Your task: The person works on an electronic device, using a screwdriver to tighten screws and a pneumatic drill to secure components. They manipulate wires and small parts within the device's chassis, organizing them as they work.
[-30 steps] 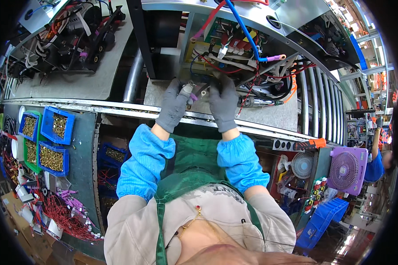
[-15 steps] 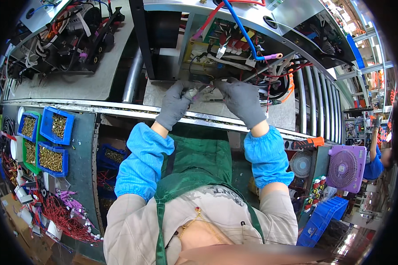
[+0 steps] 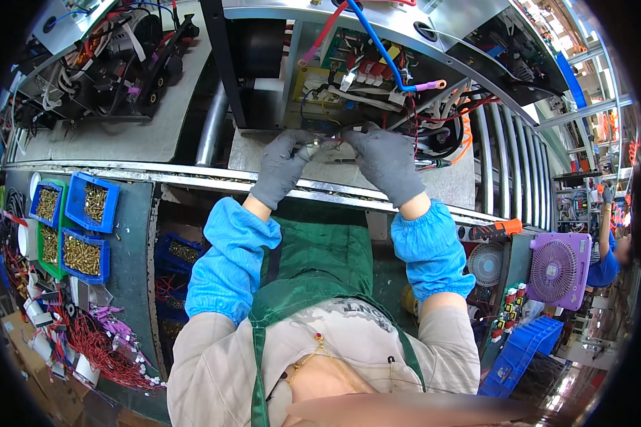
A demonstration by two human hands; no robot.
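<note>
My left hand [image 3: 283, 167] and my right hand [image 3: 388, 162], both in grey gloves, meet at the lower front of an open metal cabinet [image 3: 399, 32]. The fingers of each are pinched together around something small and thin, which the gloves and fingertips mostly hide. Behind them, inside the cabinet, lie a green circuit board [image 3: 335, 50], white cable bundles and thin coloured wires. A thick blue cable [image 3: 377, 43] with a ring terminal hangs across the opening, beside a red cable [image 3: 327, 32]. Black coiled cables [image 3: 441, 142] lie right of my right hand.
Blue bins [image 3: 84, 255] of brass fasteners stand on the left bench, with red wire bundles [image 3: 107, 349] nearer. Metal rollers [image 3: 509, 164] run at the right. An orange-handled tool [image 3: 496, 229], a purple fan [image 3: 557, 272] and a blue crate [image 3: 523, 356] are at the right. Another cabinet unit [image 3: 107, 71] sits far left.
The cabinet and its cables have shifted slightly left and away. A red wire near my right hand hangs differently. My hands stay nearly in place, still pinched, the right one turned slightly.
</note>
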